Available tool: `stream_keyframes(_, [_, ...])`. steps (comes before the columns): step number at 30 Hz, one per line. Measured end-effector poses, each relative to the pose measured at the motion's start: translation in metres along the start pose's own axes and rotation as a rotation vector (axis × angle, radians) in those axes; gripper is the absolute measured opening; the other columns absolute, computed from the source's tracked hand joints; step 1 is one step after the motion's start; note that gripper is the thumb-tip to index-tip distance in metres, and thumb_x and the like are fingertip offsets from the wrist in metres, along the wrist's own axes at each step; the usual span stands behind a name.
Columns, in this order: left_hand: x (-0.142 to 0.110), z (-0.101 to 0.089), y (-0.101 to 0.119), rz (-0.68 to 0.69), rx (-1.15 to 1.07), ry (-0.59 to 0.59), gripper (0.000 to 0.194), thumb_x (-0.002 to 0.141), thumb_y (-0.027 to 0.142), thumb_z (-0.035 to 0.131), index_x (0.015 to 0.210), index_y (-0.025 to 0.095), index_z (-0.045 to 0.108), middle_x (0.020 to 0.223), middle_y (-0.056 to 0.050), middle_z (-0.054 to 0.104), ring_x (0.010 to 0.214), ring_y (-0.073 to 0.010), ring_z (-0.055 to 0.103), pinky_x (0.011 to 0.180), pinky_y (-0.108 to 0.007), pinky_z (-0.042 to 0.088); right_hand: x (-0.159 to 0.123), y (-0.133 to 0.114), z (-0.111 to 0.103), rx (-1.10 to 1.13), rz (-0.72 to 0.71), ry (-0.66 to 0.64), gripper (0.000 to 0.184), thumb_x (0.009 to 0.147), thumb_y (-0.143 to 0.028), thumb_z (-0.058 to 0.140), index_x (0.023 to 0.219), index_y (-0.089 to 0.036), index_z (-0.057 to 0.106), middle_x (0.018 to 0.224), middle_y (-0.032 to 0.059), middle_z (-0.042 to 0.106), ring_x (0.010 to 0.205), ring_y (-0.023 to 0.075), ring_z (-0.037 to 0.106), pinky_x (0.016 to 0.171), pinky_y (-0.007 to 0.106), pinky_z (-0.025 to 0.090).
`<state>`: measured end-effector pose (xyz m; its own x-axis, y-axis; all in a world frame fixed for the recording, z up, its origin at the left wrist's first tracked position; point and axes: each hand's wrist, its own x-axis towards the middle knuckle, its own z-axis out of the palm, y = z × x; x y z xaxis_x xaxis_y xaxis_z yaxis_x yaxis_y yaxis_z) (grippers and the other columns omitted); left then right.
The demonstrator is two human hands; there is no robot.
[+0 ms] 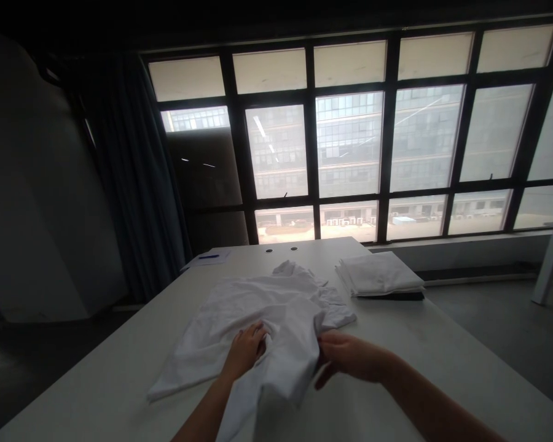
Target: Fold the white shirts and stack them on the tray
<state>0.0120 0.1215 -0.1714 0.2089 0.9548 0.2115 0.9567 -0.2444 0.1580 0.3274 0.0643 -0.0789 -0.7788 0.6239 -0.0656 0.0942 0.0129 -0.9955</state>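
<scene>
A crumpled white T-shirt (262, 319) lies spread on the white table (442, 356) in front of me. My left hand (246, 350) rests on the middle of the cloth with its fingers curled into a fold. My right hand (348, 356) pinches the shirt's right edge, thumb and fingers closed on the fabric. Part of the shirt hangs toward me between my forearms.
A stack of folded white garments (378, 274) sits on a dark board at the table's far right. A sheet of paper with a blue pen (209, 256) lies at the far left corner. Two cable holes (281, 250) are near the far edge. Windows and a dark curtain stand beyond.
</scene>
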Motion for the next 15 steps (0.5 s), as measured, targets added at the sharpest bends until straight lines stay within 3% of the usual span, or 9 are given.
stream_keyframes(2, [-0.002, -0.003, 0.002, 0.025, -0.021, 0.018, 0.038, 0.085, 0.014, 0.049, 0.116, 0.028, 0.066, 0.139, -0.003, 0.059, 0.125, -0.0226, 0.055, 0.108, -0.04, 0.042, -0.01, 0.009, -0.023, -0.508, 0.174, -0.002, 0.031, 0.082, -0.044, 0.064, 0.099, -0.019, 0.07, 0.097, 0.0065, 0.068, 0.089, 0.0218, 0.064, 0.082, 0.035, 0.05])
stream_keyframes(5, [-0.008, -0.008, 0.01, 0.08, -0.077, 0.066, 0.044, 0.082, 0.009, 0.048, 0.119, 0.026, 0.065, 0.137, -0.004, 0.06, 0.125, -0.0208, 0.054, 0.11, -0.037, 0.04, -0.02, 0.022, -0.048, -1.11, 0.337, 0.285, 0.023, 0.078, -0.029, 0.066, 0.097, -0.018, 0.072, 0.1, 0.0105, 0.069, 0.095, 0.0272, 0.064, 0.086, 0.039, 0.047])
stream_keyframes(6, [-0.01, -0.01, 0.013, 0.109, -0.1, 0.075, 0.045, 0.082, 0.008, 0.048, 0.12, 0.025, 0.065, 0.137, -0.005, 0.06, 0.125, -0.0211, 0.054, 0.111, -0.038, 0.039, -0.021, 0.024, -0.052, -1.169, 0.333, 0.375, 0.024, 0.08, -0.027, 0.063, 0.1, -0.018, 0.071, 0.103, 0.0116, 0.068, 0.097, 0.0276, 0.064, 0.087, 0.039, 0.046])
stream_keyframes(8, [-0.014, -0.015, 0.022, 0.195, -0.152, 0.068, 0.046, 0.083, 0.008, 0.046, 0.122, 0.025, 0.065, 0.137, -0.006, 0.06, 0.128, -0.0223, 0.052, 0.114, -0.039, 0.037, -0.019, 0.023, -0.051, -1.133, 0.233, 0.436, 0.026, 0.085, -0.026, 0.057, 0.107, -0.019, 0.069, 0.105, 0.0106, 0.068, 0.096, 0.0245, 0.063, 0.085, 0.035, 0.046])
stream_keyframes(12, [-0.023, -0.032, 0.05, 0.374, -0.238, 0.016, 0.041, 0.091, 0.015, 0.042, 0.123, 0.028, 0.065, 0.138, -0.005, 0.059, 0.129, -0.0235, 0.05, 0.113, -0.039, 0.037, -0.008, 0.014, -0.031, -0.945, -0.006, 0.409, 0.026, 0.088, -0.031, 0.055, 0.11, -0.021, 0.063, 0.103, 0.0063, 0.066, 0.089, 0.0177, 0.061, 0.079, 0.027, 0.046])
stream_keyframes(15, [-0.032, -0.044, 0.074, 0.442, -0.232, -0.083, 0.034, 0.091, 0.02, 0.045, 0.116, 0.03, 0.067, 0.128, -0.005, 0.064, 0.117, -0.0227, 0.057, 0.107, -0.036, 0.041, -0.004, 0.014, -0.012, -0.955, -0.031, 0.333, 0.027, 0.083, -0.033, 0.06, 0.106, -0.02, 0.065, 0.105, 0.0059, 0.067, 0.089, 0.0174, 0.062, 0.078, 0.025, 0.045])
